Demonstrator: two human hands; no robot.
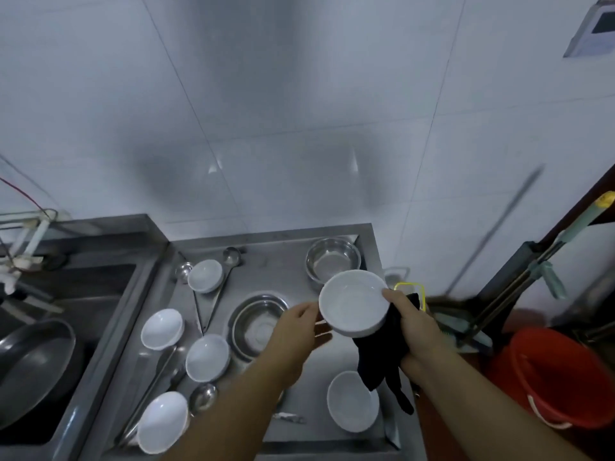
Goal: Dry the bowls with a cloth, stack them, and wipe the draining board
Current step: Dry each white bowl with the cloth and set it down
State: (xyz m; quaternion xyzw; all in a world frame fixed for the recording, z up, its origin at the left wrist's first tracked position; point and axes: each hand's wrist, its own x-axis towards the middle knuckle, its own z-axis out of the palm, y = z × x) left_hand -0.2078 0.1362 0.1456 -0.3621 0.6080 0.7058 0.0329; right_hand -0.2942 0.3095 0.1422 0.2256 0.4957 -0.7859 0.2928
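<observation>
Drying a white bowl over the draining board [293, 261].
Left of the held bowl [354, 302], left hand [299, 327] fingers loose, steadying its rim; right hand [411, 322] fingers curl round bowl plus dark cloth [382, 357]. Best: rotate bowl, wipe inside then base.

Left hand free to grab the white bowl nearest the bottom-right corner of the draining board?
Probably yes: the left hand only touches the raised white bowl, which the right hand grips with the dark cloth; nothing covers the near-right white bowl.

Kitchen: steel draining board [286, 261], sink [100, 294], tiled wall [299, 111].
</observation>
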